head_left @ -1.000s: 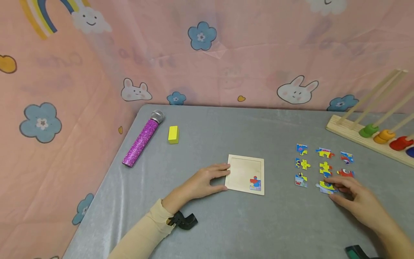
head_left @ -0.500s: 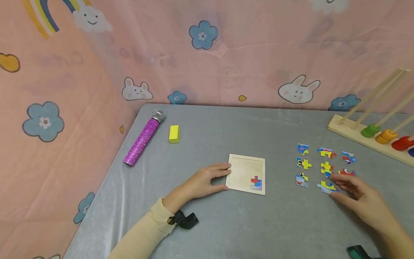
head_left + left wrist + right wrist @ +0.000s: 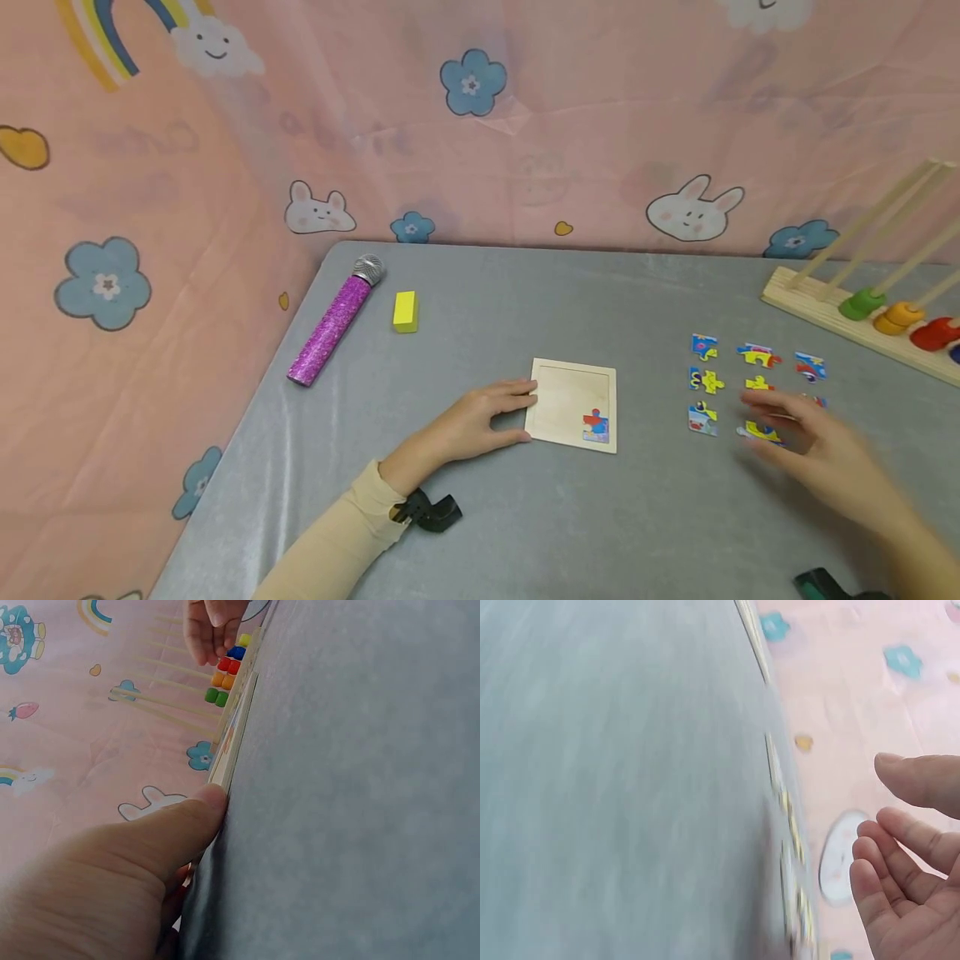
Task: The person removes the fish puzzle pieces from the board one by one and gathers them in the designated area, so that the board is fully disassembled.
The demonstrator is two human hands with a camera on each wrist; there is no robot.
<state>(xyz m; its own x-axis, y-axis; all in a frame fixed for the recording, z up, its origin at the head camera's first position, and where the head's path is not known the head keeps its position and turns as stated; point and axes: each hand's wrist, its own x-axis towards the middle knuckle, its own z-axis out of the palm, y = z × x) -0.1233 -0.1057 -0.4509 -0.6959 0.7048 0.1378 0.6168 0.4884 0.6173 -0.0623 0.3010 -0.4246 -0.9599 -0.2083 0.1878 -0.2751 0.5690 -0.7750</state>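
Note:
My left hand (image 3: 476, 423) rests at the left edge of a square wooden puzzle board (image 3: 564, 393), fingers extended and their tips touching its rim. In the left wrist view the thumb (image 3: 176, 829) lies against the board's edge. One red and blue puzzle piece (image 3: 596, 427) sits in the board's lower right corner. My right hand (image 3: 832, 467) hovers over the loose jigsaw pieces, thumb and fingers apart with nothing between them. It partly hides a yellow and blue piece (image 3: 761, 432) and pieces behind it. Another loose piece (image 3: 702, 419) lies to its left.
A wooden stacking rack (image 3: 840, 321) with coloured beads stands at the back right. At the left lie a glittery purple microphone (image 3: 330, 329) and a yellow block (image 3: 406, 312). A pink printed cloth (image 3: 525, 125) hangs behind the grey table (image 3: 480, 300).
My right hand has risen off the bottom middle piece and shifted slightly left, covering more of the pieces behind. The left hand stays on the board.

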